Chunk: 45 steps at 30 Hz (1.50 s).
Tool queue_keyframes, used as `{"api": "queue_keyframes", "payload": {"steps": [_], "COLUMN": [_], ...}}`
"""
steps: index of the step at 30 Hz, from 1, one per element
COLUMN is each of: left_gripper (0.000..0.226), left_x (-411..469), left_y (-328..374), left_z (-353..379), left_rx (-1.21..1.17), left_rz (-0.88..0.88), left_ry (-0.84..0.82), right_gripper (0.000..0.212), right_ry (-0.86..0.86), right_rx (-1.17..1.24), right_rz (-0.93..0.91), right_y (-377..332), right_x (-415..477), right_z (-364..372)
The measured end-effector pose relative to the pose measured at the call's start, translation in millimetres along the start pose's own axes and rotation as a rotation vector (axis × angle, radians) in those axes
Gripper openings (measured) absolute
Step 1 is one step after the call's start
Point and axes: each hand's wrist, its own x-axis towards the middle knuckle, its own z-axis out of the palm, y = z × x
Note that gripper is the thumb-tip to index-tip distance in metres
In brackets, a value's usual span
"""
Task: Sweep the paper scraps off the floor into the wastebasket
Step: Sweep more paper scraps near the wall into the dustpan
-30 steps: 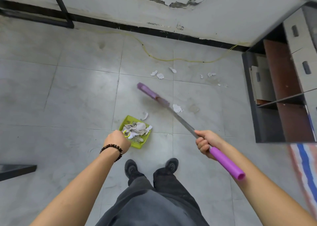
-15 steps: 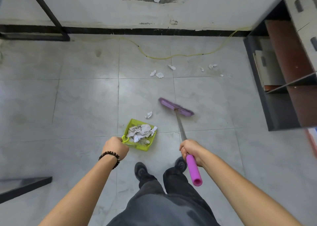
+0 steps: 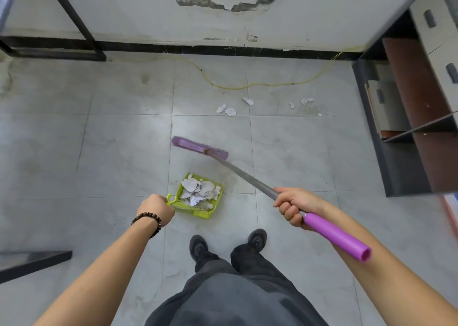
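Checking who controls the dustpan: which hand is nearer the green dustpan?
Left. The left hand grips the green dustpan by its handle; the right hand is apart, off to the dustpan's right, gripping the broom by its shaft.

Even, soft daylight; sharp centre, wide-angle bending at edges.

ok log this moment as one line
left hand: grips green dustpan handle | right hand: grips broom shaft | dustpan: holds paper scraps | loose scraps: on floor near wall, unswept
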Motion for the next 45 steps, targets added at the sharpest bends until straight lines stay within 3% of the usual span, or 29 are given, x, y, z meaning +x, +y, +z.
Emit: {"api": "queue_keyframes", "payload": {"steps": [5, 12, 18, 23, 26, 34, 42, 45], "left_gripper": [0.016, 0.016, 0.02, 0.017, 0.014, 0.019, 0.028, 0.026], "left_x": [-10.2, -10.4, -17.6, -14.7, -13.7, -9.0, 10.1, 23.7], "left_y": [-19.8, -32.0, -36.5, -43.4, -45.8, -32.7, 16.9, 43.7], "left_z": [-9.4, -16.3, -2.9, -9.5, -16.1, -26.3, -41.8, -50.2], "left_rx": [0.045, 0.206, 0.221, 0.226, 0.234, 0.219, 0.068, 0.022], "left_rz": [0.017, 0.102, 0.099, 0.105, 0.131, 0.211, 0.254, 0.27], "left_ry": [-0.039, -0.063, -0.043, -0.032, -0.018, 0.032, 0.083, 0.106], "right_gripper": [0.059, 0.013, 0.026, 0.045, 0.036, 0.028, 0.02, 0.054], "right_ry": [0.121, 0.196, 0.075, -0.156, -0.275, -0.23, -0.02, 0.069], "right_rx": [-0.173, -0.147, 0.035, 0.205, 0.321, 0.409, 0.332, 0.349], "right_rz": [-0.1, -0.066, 0.067, 0.274, 0.344, 0.222, -0.07, -0.224], "right_y": [-7.5, 18.3, 61.3, 51.2, 29.5, 6.4, 4.9, -10.6], "right_x": [31.0, 64.1, 47.5, 24.8, 11.5, -18.6, -13.4, -1.8], "right_z": [24.1, 52.3, 82.1, 60.2, 43.4, 31.1, 28.0, 14.2]}}
